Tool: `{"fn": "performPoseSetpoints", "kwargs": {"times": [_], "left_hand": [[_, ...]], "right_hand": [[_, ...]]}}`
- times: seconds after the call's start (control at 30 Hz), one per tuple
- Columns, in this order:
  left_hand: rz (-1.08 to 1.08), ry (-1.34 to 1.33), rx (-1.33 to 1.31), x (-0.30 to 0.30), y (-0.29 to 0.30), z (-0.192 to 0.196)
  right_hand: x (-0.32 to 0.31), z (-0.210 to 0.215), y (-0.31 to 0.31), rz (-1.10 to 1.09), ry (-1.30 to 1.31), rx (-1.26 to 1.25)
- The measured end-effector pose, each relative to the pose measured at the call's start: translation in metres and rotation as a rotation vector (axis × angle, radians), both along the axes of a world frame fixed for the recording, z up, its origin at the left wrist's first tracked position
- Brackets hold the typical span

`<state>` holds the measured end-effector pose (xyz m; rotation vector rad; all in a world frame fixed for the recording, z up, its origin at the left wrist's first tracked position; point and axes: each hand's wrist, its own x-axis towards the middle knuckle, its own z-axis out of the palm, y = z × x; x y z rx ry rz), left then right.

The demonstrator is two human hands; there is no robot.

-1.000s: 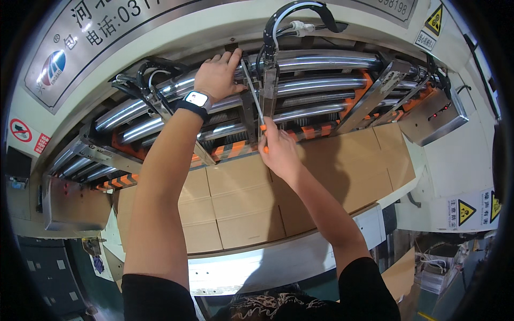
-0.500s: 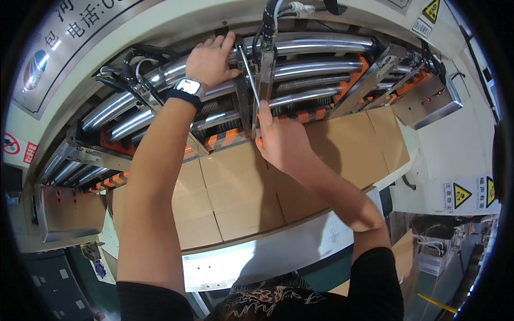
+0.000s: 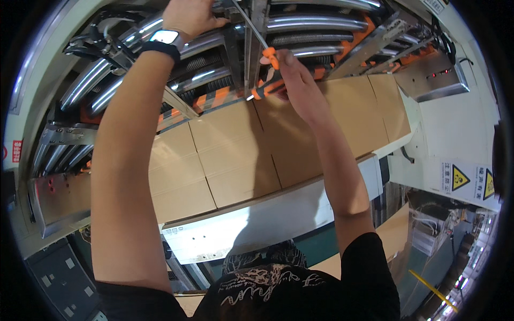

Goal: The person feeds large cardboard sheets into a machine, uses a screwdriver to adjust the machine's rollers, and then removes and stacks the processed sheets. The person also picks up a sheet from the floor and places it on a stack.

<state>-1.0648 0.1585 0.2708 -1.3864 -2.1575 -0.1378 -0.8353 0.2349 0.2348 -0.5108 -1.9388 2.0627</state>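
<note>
Fingers of the right hand (image 3: 301, 83) grasp an orange-handled tool (image 3: 272, 58), its shaft slanting up-left before steel rollers (image 3: 310, 22), where the left hand (image 3: 191, 18) reaches, fingers cropped, their state untellable, with brown cardboard (image 3: 230, 155) below.

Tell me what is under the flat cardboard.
A white panel shows just past the near edge of the cardboard; whatever lies beneath the middle is covered and cannot be seen.

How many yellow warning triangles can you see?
2: a left yellow warning triangle and a right yellow warning triangle, side by side on the white panel at the picture's right. Others may be hidden.
</note>
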Motion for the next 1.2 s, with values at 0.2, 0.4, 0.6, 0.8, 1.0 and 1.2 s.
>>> {"fn": "performPoseSetpoints", "kwargs": {"times": [0.2,0.4,0.6,0.8,1.0,1.2], "left_hand": [[-0.072,-0.012,0.022,-0.002,0.008,-0.004],[-0.068,0.015,0.032,-0.001,0.006,-0.002],[-0.048,0.014,0.036,-0.001,0.005,-0.004],[-0.038,-0.002,0.059,0.006,0.007,0.001],[-0.095,0.029,0.086,0.001,0.008,-0.005],[-0.043,0.034,0.072,0.004,0.007,-0.005]], "right_hand": [[0.001,0.009,0.006,0.008,0.401,-0.583],[0.003,0.005,0.014,0.140,0.634,-0.419],[-0.007,-0.004,0.024,-0.518,0.632,0.954],[0.004,-0.003,0.006,-0.507,0.316,0.589],[0.007,0.000,0.004,-0.303,0.230,0.284],[0.003,0.005,0.019,-0.043,0.138,0.105]]}}
